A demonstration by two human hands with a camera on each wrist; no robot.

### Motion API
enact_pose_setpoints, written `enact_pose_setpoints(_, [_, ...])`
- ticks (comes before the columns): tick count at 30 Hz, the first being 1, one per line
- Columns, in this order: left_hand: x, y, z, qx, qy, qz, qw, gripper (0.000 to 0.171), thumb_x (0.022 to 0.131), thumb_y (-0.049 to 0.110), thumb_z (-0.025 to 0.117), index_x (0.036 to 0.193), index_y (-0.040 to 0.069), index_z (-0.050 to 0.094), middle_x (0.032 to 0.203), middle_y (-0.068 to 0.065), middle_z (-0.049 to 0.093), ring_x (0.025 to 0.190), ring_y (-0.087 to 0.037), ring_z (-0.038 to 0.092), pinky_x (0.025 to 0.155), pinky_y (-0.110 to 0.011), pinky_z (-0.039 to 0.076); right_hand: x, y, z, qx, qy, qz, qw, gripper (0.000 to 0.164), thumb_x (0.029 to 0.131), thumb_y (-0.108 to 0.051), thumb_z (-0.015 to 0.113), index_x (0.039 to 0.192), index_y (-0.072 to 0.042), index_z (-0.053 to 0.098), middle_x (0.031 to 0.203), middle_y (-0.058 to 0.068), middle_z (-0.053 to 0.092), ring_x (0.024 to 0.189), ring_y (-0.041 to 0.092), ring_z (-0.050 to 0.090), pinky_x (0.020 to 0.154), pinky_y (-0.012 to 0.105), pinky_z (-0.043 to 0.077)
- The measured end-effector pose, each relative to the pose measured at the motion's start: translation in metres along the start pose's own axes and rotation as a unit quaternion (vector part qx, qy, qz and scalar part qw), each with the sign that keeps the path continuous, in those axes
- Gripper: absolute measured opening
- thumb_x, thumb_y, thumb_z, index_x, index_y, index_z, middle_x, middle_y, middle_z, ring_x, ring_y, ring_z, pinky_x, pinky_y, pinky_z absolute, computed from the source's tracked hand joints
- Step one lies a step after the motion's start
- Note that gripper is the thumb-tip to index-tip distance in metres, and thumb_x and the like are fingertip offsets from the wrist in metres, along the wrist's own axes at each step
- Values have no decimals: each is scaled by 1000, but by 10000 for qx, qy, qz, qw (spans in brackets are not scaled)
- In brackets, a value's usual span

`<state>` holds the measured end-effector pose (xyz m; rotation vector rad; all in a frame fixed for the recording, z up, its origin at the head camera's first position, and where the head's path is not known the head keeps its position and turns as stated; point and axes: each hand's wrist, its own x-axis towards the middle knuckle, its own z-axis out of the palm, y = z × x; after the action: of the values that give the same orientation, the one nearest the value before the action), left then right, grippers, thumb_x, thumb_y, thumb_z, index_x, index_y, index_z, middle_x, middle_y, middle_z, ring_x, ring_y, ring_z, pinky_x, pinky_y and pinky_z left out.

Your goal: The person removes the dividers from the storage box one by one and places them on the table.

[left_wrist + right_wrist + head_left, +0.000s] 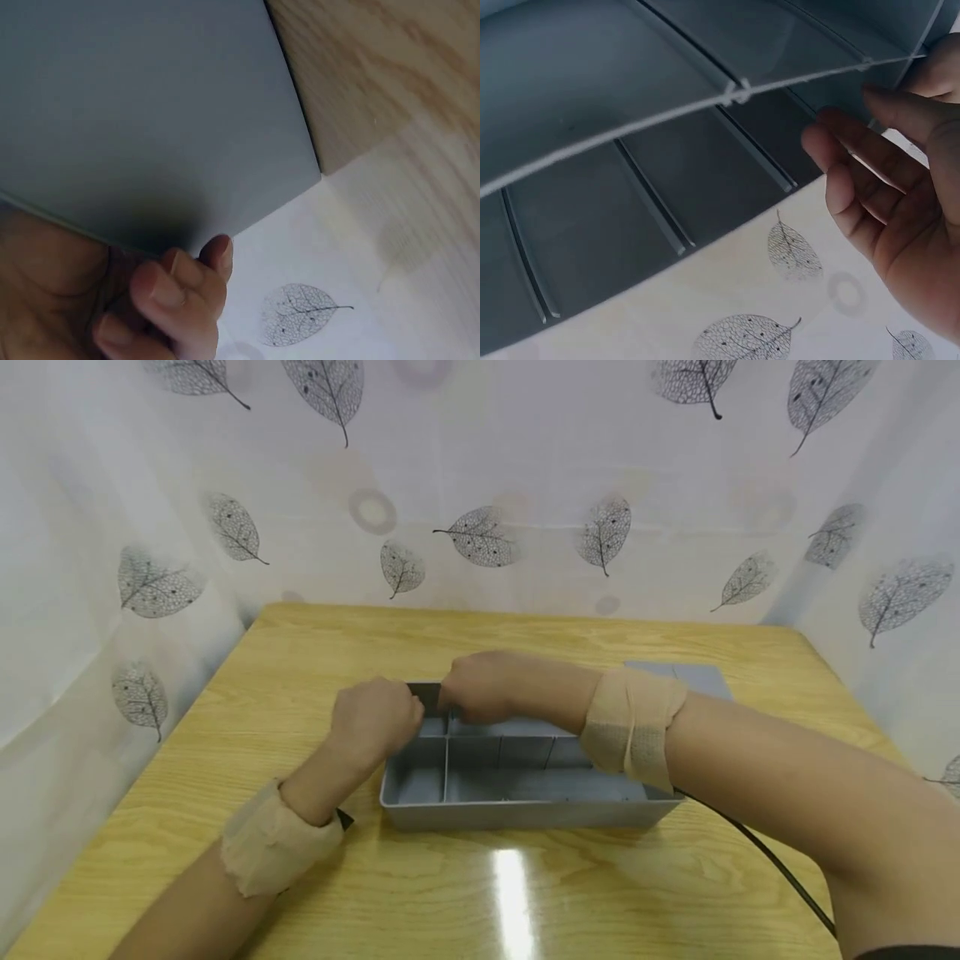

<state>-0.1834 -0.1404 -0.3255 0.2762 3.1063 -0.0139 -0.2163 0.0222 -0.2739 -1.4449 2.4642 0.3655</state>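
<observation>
A grey box (517, 814) with inner dividers sits on the table. My left hand (375, 718) grips its left wall near the back corner. Curled fingers (169, 289) show at the rim in the left wrist view. Over the back left compartment, my right hand (483, 687) pinches the upper end of a short cross divider (449, 724). Thumb and fingers meet around that grey plate in the right wrist view, though the hand partly hides it. A long divider (525, 752) runs lengthwise through the box, and another short divider (446, 772) stands at front left.
Flat grey panels (701, 678) lie behind the box on the right, partly covered by my right arm. A black cable (772, 852) trails from the right wrist band. The wooden table (322, 652) ends at a leaf-print curtain (525, 468).
</observation>
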Motion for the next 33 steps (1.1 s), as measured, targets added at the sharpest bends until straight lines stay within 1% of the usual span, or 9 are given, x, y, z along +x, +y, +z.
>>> enact_pose_setpoints(2, [0,2,1,79,45,42,9999,46,92,38,39,59,10,54,62,-9,56,50,-23,52,39,-43,43,3,0,2,-53,-154,48,9999,30,86,-19,59,116,-19,63,111,0,64,102,17,57,88,29,46])
enact_pose_setpoints(7, [-1,5,2,168,-57,123,9998,54,95,44,35,55,13,52,56,-5,53,45,-19,49,38,-38,41,8,0,6,-277,-357,-13,9990,23,86,-23,59,107,-19,67,98,-2,66,89,14,58,81,28,48])
enact_pose_setpoints(12, [0,8,2,186,63,106,9998,53,95,44,36,56,13,52,57,-5,52,47,-21,49,39,-38,41,12,1,3,-552,-294,-216,9978,11,82,-21,63,90,-19,70,86,-2,66,79,16,58,76,30,49])
enact_pose_setpoints(14, [0,9,2,215,132,121,9996,51,95,43,37,57,12,52,58,-5,52,48,-22,49,39,-39,40,13,2,2,-580,-257,-271,9976,6,79,-22,65,82,-18,69,80,-2,65,75,17,57,73,32,49])
enact_pose_setpoints(16, [-1,9,2,275,157,138,9994,51,95,42,36,57,12,53,57,-5,52,47,-21,49,39,-38,40,13,3,1,-523,-232,-291,9979,6,78,-25,66,76,-18,67,76,-2,64,72,17,56,70,32,48])
enact_pose_setpoints(20, [-2,9,1,366,117,174,9991,53,96,41,34,55,12,51,54,-4,50,44,-19,47,38,-36,40,13,3,-5,-313,-228,-190,9991,11,77,-32,70,79,-22,70,77,-3,65,76,17,56,72,31,48])
enact_pose_setpoints(23, [-4,7,2,392,60,177,9991,55,97,42,33,53,13,50,52,-3,48,43,-17,46,38,-34,39,13,2,-9,-350,-254,-209,9988,15,77,-36,71,85,-23,72,82,-5,67,82,17,56,76,31,47])
enact_pose_setpoints(30, [-4,4,1,279,-35,105,9996,57,97,44,32,52,14,50,53,-3,49,44,-18,47,38,-35,40,15,-1,-21,-391,-260,-206,9987,14,75,-33,73,81,-20,72,80,-6,67,79,16,58,73,31,49])
enact_pose_setpoints(33, [-3,3,1,249,11,122,9996,56,97,44,33,53,14,51,55,-4,50,46,-20,48,39,-37,40,14,0,-28,-362,-264,-240,9987,13,75,-31,73,85,-22,73,84,-8,68,81,14,60,75,29,49])
